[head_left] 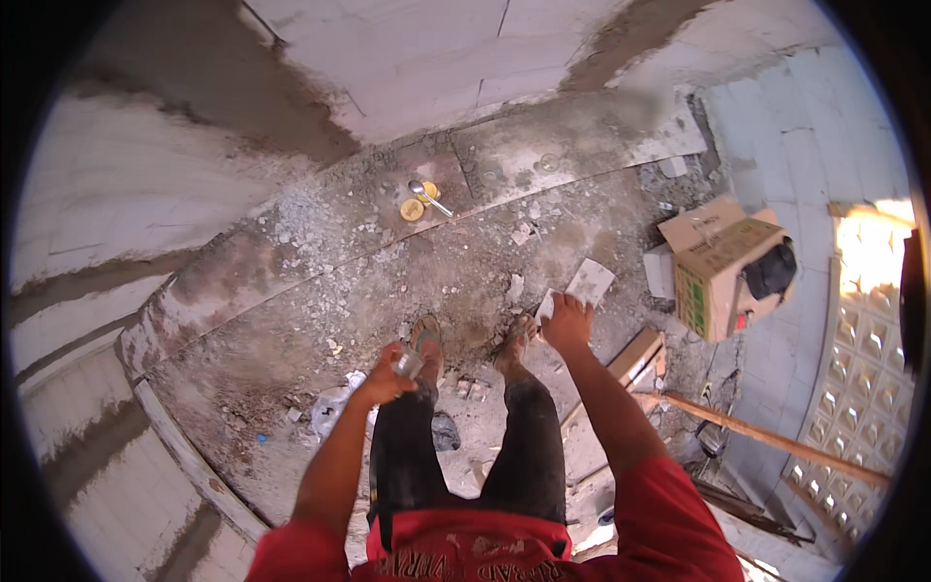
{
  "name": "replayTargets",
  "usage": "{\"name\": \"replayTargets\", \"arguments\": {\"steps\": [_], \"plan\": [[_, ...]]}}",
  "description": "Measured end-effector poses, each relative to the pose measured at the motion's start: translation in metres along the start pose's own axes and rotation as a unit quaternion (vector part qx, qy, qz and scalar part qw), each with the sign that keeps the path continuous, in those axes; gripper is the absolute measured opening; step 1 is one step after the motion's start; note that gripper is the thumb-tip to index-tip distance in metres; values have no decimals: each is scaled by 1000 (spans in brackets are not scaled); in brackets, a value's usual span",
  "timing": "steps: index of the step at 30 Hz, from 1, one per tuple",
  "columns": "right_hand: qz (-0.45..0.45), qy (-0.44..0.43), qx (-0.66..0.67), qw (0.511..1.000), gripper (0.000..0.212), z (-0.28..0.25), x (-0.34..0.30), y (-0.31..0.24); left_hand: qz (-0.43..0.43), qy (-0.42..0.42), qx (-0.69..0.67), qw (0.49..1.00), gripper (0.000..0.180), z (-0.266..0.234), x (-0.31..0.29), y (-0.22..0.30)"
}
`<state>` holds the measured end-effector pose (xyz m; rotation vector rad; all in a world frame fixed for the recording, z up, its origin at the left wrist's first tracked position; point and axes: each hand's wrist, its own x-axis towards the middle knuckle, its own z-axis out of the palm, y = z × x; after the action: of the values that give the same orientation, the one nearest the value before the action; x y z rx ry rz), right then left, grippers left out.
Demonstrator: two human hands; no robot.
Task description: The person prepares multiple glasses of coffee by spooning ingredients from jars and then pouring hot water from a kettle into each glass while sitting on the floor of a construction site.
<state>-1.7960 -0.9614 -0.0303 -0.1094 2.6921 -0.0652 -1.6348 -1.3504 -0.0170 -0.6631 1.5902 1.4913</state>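
Observation:
My left hand [385, 378] is closed round a small clear cup-like container [408, 365], held above my left foot. On the right, my right hand [567, 326] has its fingers bent over a flat white rectangular piece [590, 282], which shows on both sides of the fingers; what it is made of I cannot tell. Farther off, a metal spoon [433, 200] lies across two round yellow discs [412, 210] on the stained ledge [504, 160]. Both of my feet, in sandals, stand on the dusty floor between the hands.
An open cardboard box [713, 276] with a black item [771, 271] on it stands at the right. A wooden pole [776, 444] slants near a patterned block screen [853, 398]. Rubble and a crumpled plastic bag [330, 412] litter the floor [388, 281]. Block walls [417, 58] enclose the space.

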Motion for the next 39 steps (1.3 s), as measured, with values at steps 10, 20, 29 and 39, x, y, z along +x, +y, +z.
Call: {"name": "replayTargets", "arguments": {"steps": [10,20,29,39], "plan": [[-62,190,37,979,99,137,373,-66,128,-76,373,916,74,81,207,49],[-104,69,10,992,100,156,463,-70,254,-33,386,886,65,67,289,132],[-143,160,71,974,97,141,409,60,359,-41,364,858,67,78,383,125],[-64,308,51,948,98,152,434,133,303,138,278,901,67,102,536,181]]}}
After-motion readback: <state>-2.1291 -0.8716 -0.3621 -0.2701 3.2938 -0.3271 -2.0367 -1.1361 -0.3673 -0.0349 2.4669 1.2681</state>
